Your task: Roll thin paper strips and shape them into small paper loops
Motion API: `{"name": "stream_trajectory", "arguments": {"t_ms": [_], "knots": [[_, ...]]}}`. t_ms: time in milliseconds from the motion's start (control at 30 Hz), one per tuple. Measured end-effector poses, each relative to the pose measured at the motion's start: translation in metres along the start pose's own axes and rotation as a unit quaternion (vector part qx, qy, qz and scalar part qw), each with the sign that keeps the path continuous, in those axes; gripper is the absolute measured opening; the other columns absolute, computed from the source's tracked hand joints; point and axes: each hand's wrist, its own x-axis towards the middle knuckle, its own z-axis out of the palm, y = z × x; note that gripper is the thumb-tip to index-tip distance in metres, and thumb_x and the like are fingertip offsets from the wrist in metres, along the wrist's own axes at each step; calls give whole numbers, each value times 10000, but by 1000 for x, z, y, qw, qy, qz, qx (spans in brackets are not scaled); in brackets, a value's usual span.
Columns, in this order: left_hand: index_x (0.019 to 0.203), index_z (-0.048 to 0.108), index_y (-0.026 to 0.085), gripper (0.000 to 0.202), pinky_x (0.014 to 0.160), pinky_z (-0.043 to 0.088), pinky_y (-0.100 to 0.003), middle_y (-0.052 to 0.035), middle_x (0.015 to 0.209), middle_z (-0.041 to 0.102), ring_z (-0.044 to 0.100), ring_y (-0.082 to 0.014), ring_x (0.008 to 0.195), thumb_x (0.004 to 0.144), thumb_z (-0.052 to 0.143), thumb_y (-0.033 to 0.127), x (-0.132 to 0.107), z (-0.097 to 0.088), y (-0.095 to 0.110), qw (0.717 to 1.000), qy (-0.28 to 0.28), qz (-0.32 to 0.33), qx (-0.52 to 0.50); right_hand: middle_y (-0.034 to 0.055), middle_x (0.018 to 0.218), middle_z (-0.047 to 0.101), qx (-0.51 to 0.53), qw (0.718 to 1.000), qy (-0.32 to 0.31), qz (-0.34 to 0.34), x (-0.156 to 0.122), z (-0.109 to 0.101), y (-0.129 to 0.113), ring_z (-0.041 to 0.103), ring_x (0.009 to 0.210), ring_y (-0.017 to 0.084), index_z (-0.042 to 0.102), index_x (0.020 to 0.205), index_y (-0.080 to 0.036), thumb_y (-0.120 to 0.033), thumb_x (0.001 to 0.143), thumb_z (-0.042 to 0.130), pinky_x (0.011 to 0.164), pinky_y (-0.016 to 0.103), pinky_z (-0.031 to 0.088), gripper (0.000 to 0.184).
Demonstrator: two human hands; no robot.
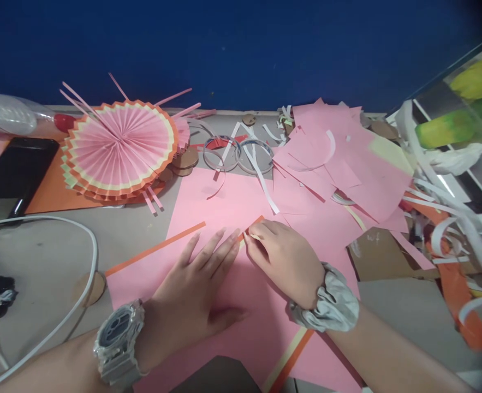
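Observation:
A pink paper sheet (150,289) lies in front of me, with an orange strip (159,245) along its far left edge. My left hand (200,273) rests flat on the sheet, fingers stretched out, a watch on its wrist. Just right of those fingertips, my right hand (285,254) is closed in a pinch on a thin pale yellow paper strip (255,236). A short end of orange strip (260,219) shows beyond its fingers. Nearer to me, a yellow and orange band (290,357) runs along the sheet's lower edge.
Pleated paper rosettes (122,144) are stacked at the back left, near a black phone (19,169) and a clear bottle (15,114). Tape rings (222,154) and pink paper scraps (331,158) lie behind my hands. A white cable (91,262) loops at left; cut strips (449,234) crowd the right.

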Motion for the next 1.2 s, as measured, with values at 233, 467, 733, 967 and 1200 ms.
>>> {"name": "stream_trajectory", "arguments": {"t_ms": [233, 467, 733, 967, 1200], "knots": [[1424, 152, 111, 888, 1095, 15, -441, -74, 1486, 148, 111, -279, 1357, 784, 288, 712, -1, 0, -3, 1000, -13, 5, -4, -1, 708, 532, 0, 1000, -9, 2, 0, -1, 0, 492, 666, 135, 481, 742, -190, -202, 859, 421, 633, 264, 350, 132], [1426, 162, 174, 875, 1085, 42, -470, -58, 1490, 136, 97, -308, 1355, 765, 343, 716, -1, -1, -4, 1000, -18, 12, -5, -1, 715, 527, -8, 1000, -14, 7, 1, -2, -1, 487, 669, 138, 476, 749, -191, -223, 874, 414, 629, 267, 352, 143], [1433, 88, 157, 863, 1086, -24, -456, 15, 1498, 40, 11, -290, 1361, 794, 341, 680, -1, -3, -1, 999, -40, 6, 1, 33, 752, 537, -63, 998, -5, 14, -2, -4, -4, 497, 728, 170, 500, 772, -178, -213, 874, 395, 688, 287, 365, 151], [1432, 98, 161, 837, 1083, -31, -458, 18, 1498, 38, -8, -279, 1362, 806, 329, 666, -2, -3, -1, 999, -54, -1, -6, 8, 725, 525, -82, 997, -3, 11, -2, -6, -2, 509, 659, 148, 509, 790, -195, -294, 896, 385, 610, 271, 337, 190], [1431, 108, 162, 812, 1081, -24, -472, 15, 1498, -11, -26, -281, 1362, 820, 327, 650, -1, -5, -1, 998, -56, 3, 2, -23, 747, 561, 40, 998, -7, 55, -3, -11, 7, 509, 627, 115, 499, 829, -214, -311, 895, 414, 584, 248, 331, 145]]}}
